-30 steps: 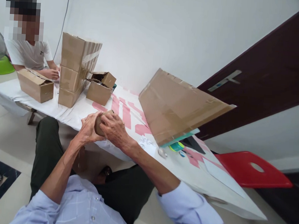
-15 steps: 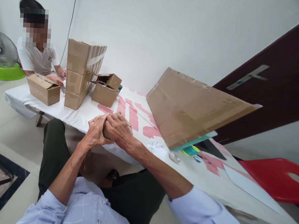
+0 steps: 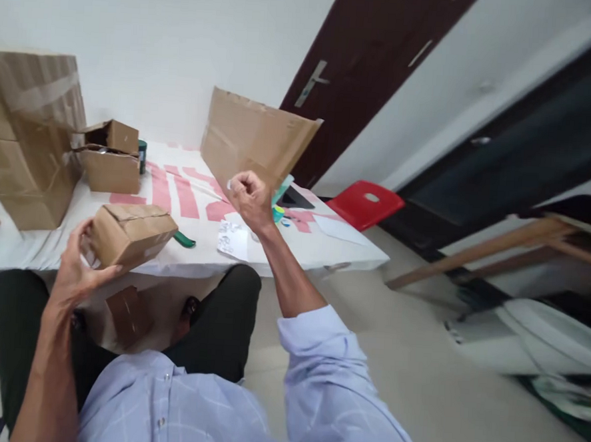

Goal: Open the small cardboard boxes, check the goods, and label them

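A small closed cardboard box (image 3: 137, 238) is gripped at its near left end by my left hand (image 3: 80, 264), fingers and thumb around it. The box sits tilted at the table's front edge. My right hand (image 3: 250, 198) is raised over the table, apart from the box, with its fingers curled in. A small whitish bit shows at its fingertips, too small to make out. Below that hand lies a white sheet (image 3: 234, 240) with several clear pieces on it. A green curved object (image 3: 184, 240) lies just right of the box.
Stacked cardboard boxes (image 3: 35, 138) stand at the left, near an open box (image 3: 111, 170). Behind my right hand leans a large cardboard panel (image 3: 245, 138). A red chair (image 3: 364, 205) is by the table's (image 3: 193, 261) far right end.
My right hand has left the box and moved right, over the table. The left hand still holds the box, now lower left in view. The view has turned right.
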A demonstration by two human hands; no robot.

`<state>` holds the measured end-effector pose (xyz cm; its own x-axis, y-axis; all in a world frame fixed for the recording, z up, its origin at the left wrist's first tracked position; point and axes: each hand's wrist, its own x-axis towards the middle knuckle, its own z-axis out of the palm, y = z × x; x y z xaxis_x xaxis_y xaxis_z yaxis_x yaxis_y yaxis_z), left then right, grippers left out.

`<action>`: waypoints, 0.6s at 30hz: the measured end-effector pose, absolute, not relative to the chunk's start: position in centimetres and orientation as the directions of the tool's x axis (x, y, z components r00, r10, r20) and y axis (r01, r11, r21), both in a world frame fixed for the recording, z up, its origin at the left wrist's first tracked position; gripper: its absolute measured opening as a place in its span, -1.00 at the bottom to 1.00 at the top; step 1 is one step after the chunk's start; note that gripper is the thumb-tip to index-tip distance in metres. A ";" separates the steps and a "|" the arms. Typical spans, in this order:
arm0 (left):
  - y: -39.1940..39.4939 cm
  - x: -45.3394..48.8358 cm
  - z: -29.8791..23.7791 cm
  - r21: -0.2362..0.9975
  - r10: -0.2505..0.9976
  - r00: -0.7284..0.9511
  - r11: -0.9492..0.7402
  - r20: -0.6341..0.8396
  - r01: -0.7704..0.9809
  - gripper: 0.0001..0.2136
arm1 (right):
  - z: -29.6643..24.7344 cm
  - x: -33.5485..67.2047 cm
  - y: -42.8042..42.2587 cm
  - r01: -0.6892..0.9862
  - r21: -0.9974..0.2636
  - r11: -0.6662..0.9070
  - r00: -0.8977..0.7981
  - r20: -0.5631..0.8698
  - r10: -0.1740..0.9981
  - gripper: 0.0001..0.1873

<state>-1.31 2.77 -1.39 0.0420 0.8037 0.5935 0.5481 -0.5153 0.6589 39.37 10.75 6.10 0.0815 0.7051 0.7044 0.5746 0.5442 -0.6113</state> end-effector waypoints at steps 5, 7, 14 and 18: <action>3.6 -3.3 -2.4 0.724 0.849 -0.005 -0.448 0.528 0.524 0.00 | -3.4 47.8 13.2 0.687 -0.719 0.105 0.266 0.383 0.885 -0.83; 3.7 -3.5 -2.4 0.732 0.852 -0.019 -0.438 0.523 0.522 0.00 | -6.7 48.9 13.5 0.689 -0.723 0.038 0.287 0.321 0.903 -0.81; 3.7 -2.7 -1.2 0.754 0.860 -0.041 -0.423 0.509 0.502 -0.03 | -12.5 51.4 15.3 0.705 -0.701 -0.108 0.328 0.188 0.926 -0.88; 3.8 -2.7 -1.3 0.755 0.857 -0.045 -0.426 0.513 0.498 -0.02 | -13.3 52.1 16.3 0.719 -0.682 -0.134 0.340 0.176 0.924 -0.85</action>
<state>-2.67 3.78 -1.30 -0.0453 0.8573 0.5129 0.4982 -0.4256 0.7554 52.06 16.31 -13.34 0.3396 0.9239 0.1760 0.7191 -0.1344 -0.6818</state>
